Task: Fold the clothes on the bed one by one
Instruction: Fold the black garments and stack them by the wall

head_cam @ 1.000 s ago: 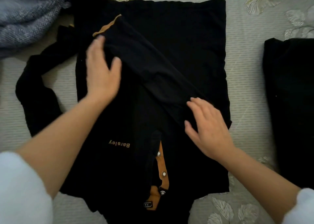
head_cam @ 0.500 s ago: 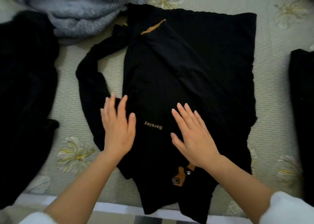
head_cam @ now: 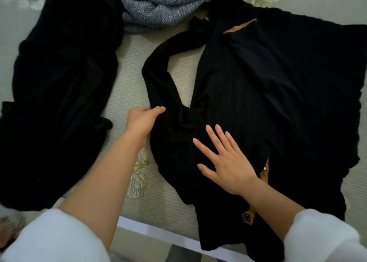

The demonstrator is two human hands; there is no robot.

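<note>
— On the bed [head_cam: 129,76], where is the black shirt [head_cam: 278,92] lying?
— It is lying spread near the edge. The left grip [head_cam: 142,120] is pinching its sleeve [head_cam: 156,78] with curled fingers; the right grip [head_cam: 226,162] is pressing flat on it, fingers straight.

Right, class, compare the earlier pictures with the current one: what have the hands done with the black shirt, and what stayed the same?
The left hand slid off the black shirt to its left edge and now grips the loose sleeve. The right hand stays flat on the shirt's front. The grey knit and the dark garment on the left lie as before.
</note>
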